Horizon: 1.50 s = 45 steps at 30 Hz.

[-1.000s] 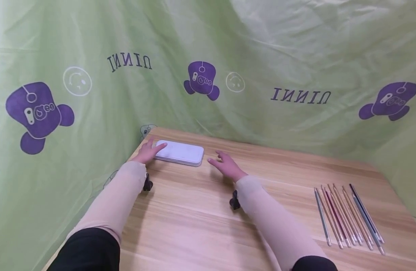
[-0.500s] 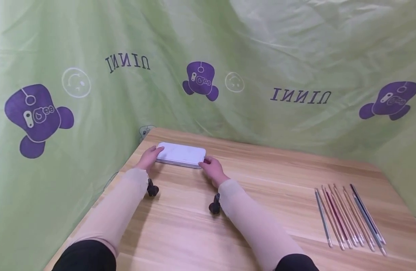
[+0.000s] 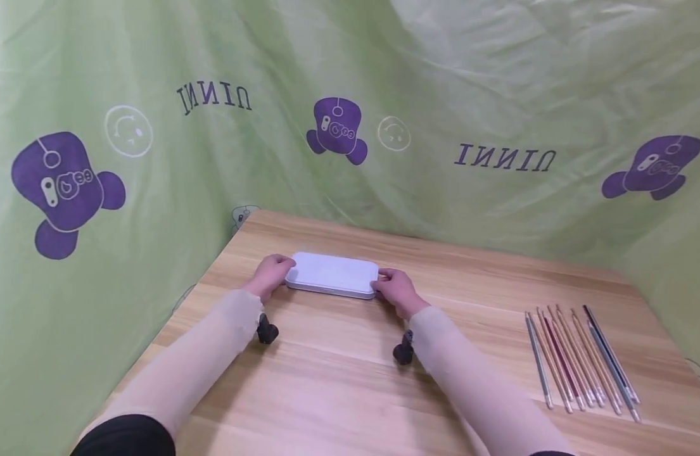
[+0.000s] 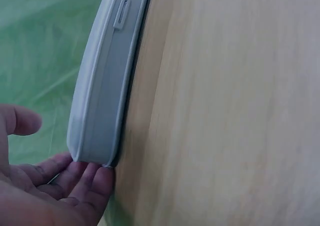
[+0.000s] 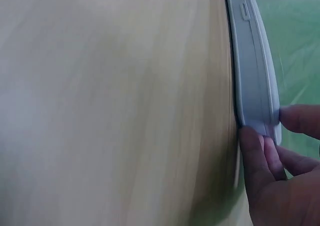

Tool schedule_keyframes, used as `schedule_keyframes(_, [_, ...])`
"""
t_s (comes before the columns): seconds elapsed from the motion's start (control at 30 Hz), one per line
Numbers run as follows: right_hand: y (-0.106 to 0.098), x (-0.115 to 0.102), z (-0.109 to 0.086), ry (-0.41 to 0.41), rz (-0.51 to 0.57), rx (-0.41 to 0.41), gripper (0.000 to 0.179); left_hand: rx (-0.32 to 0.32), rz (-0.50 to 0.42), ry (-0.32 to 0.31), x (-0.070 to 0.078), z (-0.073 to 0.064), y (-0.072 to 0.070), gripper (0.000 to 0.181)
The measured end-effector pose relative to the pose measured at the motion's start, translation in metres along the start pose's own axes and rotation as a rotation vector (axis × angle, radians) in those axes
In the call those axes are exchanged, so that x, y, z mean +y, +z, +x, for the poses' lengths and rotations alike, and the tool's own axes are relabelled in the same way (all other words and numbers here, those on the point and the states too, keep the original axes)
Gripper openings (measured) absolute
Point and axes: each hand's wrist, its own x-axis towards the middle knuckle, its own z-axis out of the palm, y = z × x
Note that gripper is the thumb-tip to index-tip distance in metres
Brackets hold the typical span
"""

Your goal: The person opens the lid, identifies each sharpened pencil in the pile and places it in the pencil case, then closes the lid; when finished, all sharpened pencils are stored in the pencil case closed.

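Note:
A flat white pencil case (image 3: 332, 273) lies lengthwise between both hands near the back left of the table. A small latch (image 4: 122, 11) shows on its front side. My left hand (image 3: 268, 277) is at its left end: in the left wrist view the fingertips (image 4: 102, 178) touch that end, while the thumb stands apart above the lid. At the other end my right hand (image 3: 400, 291) pinches the case, thumb on the lid edge and fingers against the end and lower edge. Whether the case is lifted slightly off the table I cannot tell.
Several pencils (image 3: 564, 362) lie side by side on the right of the wooden table (image 3: 338, 380). A green printed curtain (image 3: 258, 152) hangs behind the table and along its left side. A dark wrist camera (image 3: 267, 330) sits under the left wrist.
My right hand has come in from the right and taken hold of the case's right end. The case has moved right and towards me, with both hands at its ends. The pencils have stayed put.

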Motion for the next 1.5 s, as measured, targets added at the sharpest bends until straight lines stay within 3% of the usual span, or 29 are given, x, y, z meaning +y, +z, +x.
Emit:
schedule_keyframes(0.27, [-0.055,0.019,-0.018,0.049,0.033,-0.068,0.061,-0.105,0.077,0.081,0.015,-0.021,0.038,0.048])
schedule_keyframes(0.47, [-0.08,0.032,-0.038,0.042,0.023,-0.091,0.061,-0.121,0.054,0.118,0.011,-0.033,0.061,0.041])
schedule_keyframes(0.63, [-0.097,0.042,-0.05,0.026,0.038,-0.142,0.067,-0.144,0.095,0.169,0.006,-0.043,0.074,0.039])
schedule_keyframes(0.77, [-0.11,0.047,-0.056,0.023,0.026,-0.166,0.07,-0.227,0.127,0.225,0.003,-0.044,0.079,0.046])
schedule_keyframes(1.03, [-0.122,0.052,-0.065,0.012,0.0,-0.186,0.071,-0.382,0.173,0.351,0.003,-0.042,0.084,0.081])
schedule_keyframes(1.3, [-0.132,0.054,-0.071,0.006,-0.037,-0.191,0.069,-0.395,0.276,0.421,0.001,-0.044,0.093,0.103])
schedule_keyframes(1.4, [-0.132,0.054,-0.072,-0.037,-0.108,-0.19,0.068,-0.392,0.354,0.454,-0.002,-0.036,0.094,0.108])
schedule_keyframes(1.5, [-0.131,0.053,-0.074,-0.202,-0.353,-0.153,0.064,-0.41,0.408,0.481,-0.001,-0.029,0.094,0.11])
